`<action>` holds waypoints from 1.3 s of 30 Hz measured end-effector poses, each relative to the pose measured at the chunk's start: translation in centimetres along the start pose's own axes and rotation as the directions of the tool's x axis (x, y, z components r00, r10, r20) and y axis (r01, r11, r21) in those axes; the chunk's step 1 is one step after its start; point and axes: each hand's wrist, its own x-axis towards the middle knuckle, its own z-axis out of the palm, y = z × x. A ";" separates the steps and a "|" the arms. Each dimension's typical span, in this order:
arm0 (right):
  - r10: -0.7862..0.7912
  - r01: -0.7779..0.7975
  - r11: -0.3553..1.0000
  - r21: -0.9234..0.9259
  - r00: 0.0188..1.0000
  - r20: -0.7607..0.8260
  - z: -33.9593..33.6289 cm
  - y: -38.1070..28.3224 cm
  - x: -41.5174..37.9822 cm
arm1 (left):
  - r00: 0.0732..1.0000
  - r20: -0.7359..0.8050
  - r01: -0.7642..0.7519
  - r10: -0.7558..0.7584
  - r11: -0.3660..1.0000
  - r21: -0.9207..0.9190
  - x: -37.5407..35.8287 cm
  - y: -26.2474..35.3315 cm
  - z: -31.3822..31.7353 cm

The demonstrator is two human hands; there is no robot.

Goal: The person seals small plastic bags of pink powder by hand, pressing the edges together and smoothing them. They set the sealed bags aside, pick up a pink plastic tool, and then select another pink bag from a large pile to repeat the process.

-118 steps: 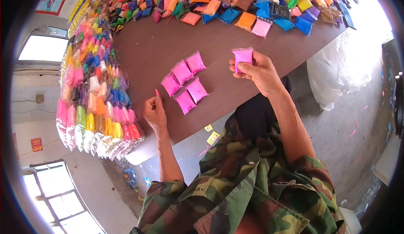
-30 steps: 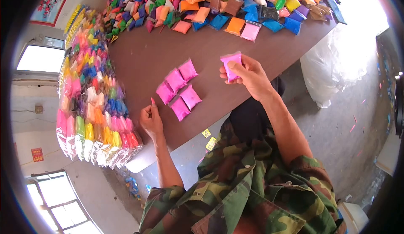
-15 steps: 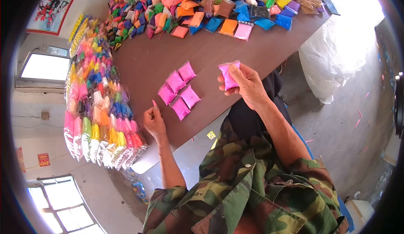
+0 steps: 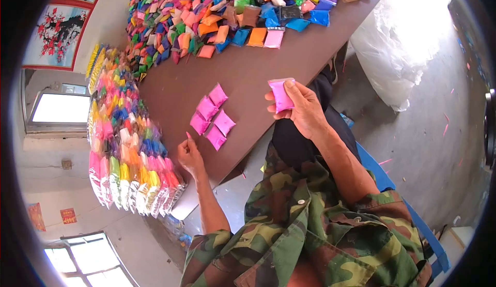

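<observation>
My right hand (image 4: 305, 109) pinches a small clear packet with pink filling (image 4: 279, 95) between thumb and fingers, held up above the table's front edge. Several matching pink packets (image 4: 208, 108) lie in two short rows on the brown table, left of that hand. Close to their lower left, my left hand (image 4: 190, 158) is closed near the table's edge. A small pink tip (image 4: 188, 136) pokes out at its fingers, too small to name.
A big heap of multicoloured packets (image 4: 206, 23) covers the far side of the brown table (image 4: 170, 85). Stacked bags of coloured packets (image 4: 126, 147) line its left end. Right of it stands a large clear plastic bag (image 4: 385, 65). A blue chair (image 4: 374, 165) is behind me.
The view has shifted slightly, so the table and heap appear farther left. My right hand still holds the pink packet, now turned flatter toward me. My left hand stays closed.
</observation>
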 end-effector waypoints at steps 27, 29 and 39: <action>-0.036 0.030 0.996 0.083 0.997 0.073 0.0 2.0 -0.9 | 0.996 0.017 -0.083 0.082 0.994 0.067 1.1 -3.0 0.0; -0.032 0.029 0.998 0.053 0.998 0.056 -0.3 1.8 -1.0 | 0.995 0.005 -0.100 0.100 0.991 0.091 1.3 -3.5 0.1; -0.041 0.040 0.999 0.028 0.999 0.014 0.0 2.1 -0.9 | 1.000 0.019 -0.004 0.003 0.999 0.037 0.7 -1.9 0.0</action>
